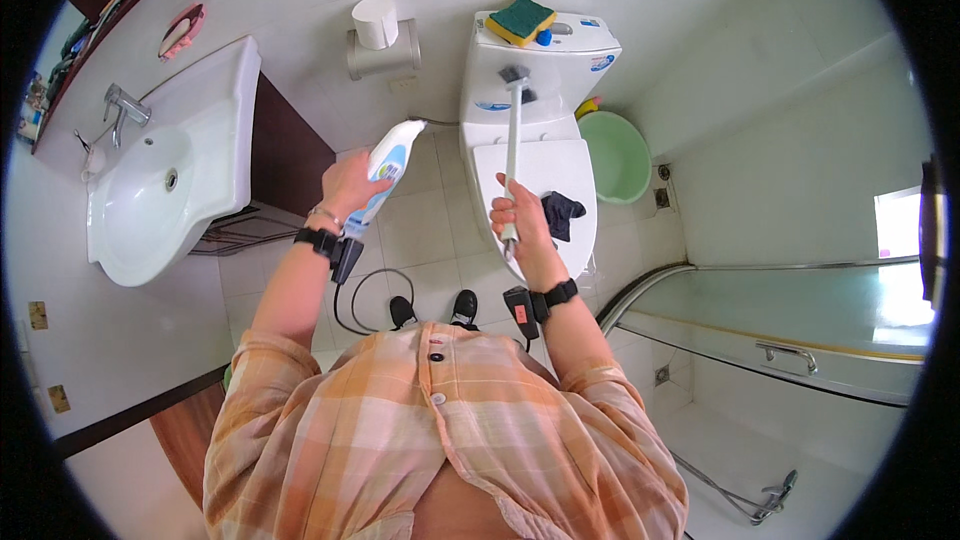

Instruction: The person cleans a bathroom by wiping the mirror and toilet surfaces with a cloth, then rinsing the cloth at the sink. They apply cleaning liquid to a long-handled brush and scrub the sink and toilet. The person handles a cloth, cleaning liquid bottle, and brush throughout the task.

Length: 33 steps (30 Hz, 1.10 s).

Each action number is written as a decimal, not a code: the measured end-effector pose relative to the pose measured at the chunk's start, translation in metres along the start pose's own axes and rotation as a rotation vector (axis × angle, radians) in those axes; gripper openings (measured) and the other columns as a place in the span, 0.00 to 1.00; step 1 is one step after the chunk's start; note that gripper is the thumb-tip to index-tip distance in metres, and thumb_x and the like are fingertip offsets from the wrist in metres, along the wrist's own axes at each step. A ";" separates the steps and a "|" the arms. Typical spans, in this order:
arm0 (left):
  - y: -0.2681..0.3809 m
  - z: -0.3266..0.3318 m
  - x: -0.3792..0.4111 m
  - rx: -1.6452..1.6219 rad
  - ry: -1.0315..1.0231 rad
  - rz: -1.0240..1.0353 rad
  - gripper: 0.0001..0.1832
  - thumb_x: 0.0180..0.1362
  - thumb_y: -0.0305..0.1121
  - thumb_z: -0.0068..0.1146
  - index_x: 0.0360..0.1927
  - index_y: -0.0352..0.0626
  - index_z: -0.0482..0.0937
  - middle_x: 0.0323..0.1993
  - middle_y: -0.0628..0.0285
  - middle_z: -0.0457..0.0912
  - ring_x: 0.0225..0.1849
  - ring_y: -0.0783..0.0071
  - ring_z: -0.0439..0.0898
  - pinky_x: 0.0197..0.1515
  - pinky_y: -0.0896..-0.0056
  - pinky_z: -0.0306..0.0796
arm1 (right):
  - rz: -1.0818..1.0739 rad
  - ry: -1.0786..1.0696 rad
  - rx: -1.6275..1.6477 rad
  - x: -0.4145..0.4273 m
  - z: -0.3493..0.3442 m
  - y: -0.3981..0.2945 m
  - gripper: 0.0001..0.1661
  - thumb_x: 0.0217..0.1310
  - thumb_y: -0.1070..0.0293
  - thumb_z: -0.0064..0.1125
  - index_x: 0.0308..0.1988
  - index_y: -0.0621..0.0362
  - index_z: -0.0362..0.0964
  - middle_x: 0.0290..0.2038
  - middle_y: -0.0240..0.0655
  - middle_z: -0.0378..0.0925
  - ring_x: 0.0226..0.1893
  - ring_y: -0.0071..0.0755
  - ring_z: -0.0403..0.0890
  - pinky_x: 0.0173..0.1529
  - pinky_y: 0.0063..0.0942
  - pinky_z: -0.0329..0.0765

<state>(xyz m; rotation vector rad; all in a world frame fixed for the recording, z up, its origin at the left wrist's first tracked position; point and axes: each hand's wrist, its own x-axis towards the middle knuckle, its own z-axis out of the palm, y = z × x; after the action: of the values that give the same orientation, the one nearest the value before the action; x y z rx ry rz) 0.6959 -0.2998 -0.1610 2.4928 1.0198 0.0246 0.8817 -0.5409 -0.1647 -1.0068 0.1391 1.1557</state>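
Observation:
My left hand [354, 181] grips a white and blue squeeze bottle of cleaner [394, 157], its angled nozzle tilted up and to the right. In my right hand [520, 214] is the white handle of a toilet brush [514, 127]. The brush's dark bristles lie over the front of the toilet tank in this view; whether they touch it I cannot tell. The toilet lid [540, 165] is down, and a crumpled black cloth [562, 214] rests on it beside my right hand. A green and yellow scouring sponge [521, 19] sits on the tank top by the flush button.
A light green basin [615, 157] stands on the floor right of the toilet. At the left is a white washbasin [172, 180] on a dark cabinet. A toilet paper roll [375, 22] sits on its holder. The curved glass shower enclosure [750, 315] borders the right side. A cable loops near my feet.

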 end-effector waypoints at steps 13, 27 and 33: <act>-0.085 0.002 -0.078 -0.228 0.244 -0.086 0.25 0.44 0.51 0.70 0.39 0.44 0.78 0.30 0.53 0.84 0.33 0.53 0.83 0.37 0.56 0.74 | 0.001 -0.033 0.034 -0.016 0.061 -0.015 0.19 0.70 0.62 0.48 0.55 0.58 0.62 0.20 0.22 0.60 0.15 0.14 0.62 0.19 0.18 0.63; -0.099 0.000 -0.086 -0.259 0.207 -0.072 0.24 0.43 0.49 0.71 0.38 0.43 0.78 0.30 0.53 0.83 0.32 0.52 0.82 0.35 0.55 0.73 | -0.123 0.161 -0.257 0.025 0.044 0.006 0.13 0.66 0.65 0.53 0.45 0.61 0.67 0.21 0.31 0.67 0.14 0.23 0.66 0.18 0.27 0.66; -0.095 -0.006 -0.092 -0.325 0.219 -0.063 0.23 0.43 0.45 0.72 0.38 0.41 0.78 0.30 0.53 0.83 0.32 0.54 0.83 0.35 0.58 0.74 | -0.073 0.301 -0.466 0.095 -0.012 0.037 0.16 0.63 0.70 0.51 0.46 0.70 0.63 0.19 0.36 0.69 0.14 0.30 0.70 0.18 0.30 0.67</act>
<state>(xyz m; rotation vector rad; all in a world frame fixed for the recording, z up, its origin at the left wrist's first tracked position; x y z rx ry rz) 0.5655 -0.2992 -0.1808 2.1945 1.0834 0.4189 0.8986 -0.4821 -0.2475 -1.5851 0.0711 0.9826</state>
